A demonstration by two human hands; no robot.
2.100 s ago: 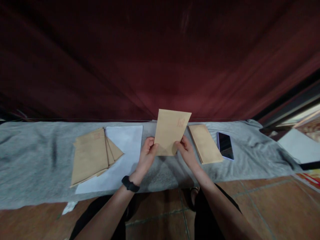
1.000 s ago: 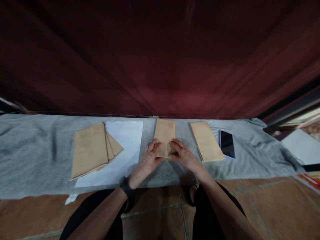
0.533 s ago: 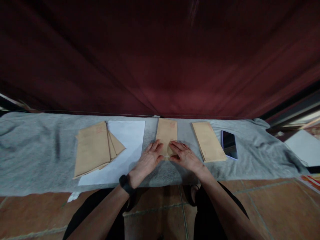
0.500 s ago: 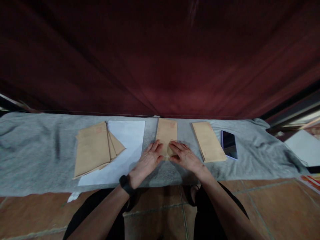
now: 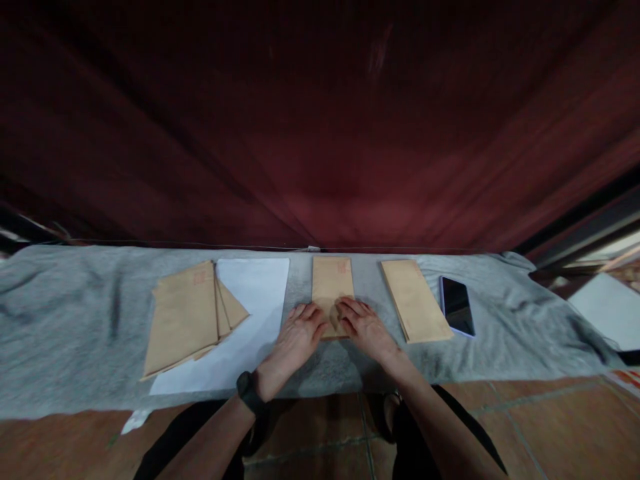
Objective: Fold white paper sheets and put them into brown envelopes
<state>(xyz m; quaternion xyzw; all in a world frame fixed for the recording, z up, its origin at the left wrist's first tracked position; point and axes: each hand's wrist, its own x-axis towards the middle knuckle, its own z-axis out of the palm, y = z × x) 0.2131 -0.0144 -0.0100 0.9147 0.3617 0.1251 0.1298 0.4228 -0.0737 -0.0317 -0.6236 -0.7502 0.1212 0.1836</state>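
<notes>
A brown paper envelope [image 5: 332, 283] lies flat on the grey cloth [image 5: 70, 320] in front of me, its near end under my fingers. My left hand [image 5: 299, 335], with a black band at the wrist, rests flat on the envelope's lower left, fingers stretched out. Its lower right is pressed by my right hand [image 5: 367, 327], also flat with fingers apart. Neither hand grips anything.
A fanned pile of brown envelopes [image 5: 185, 313] lies on a white sheet [image 5: 255, 293] at the left. A neat stack of envelopes [image 5: 415, 299] and a dark phone [image 5: 456, 305] lie at the right. A dark red curtain [image 5: 320, 133] hangs behind. Tiled floor shows below.
The envelope, held up in both hands at first, has been laid on the cloth. My hands now lie flat on its near end and have drawn slightly toward me.
</notes>
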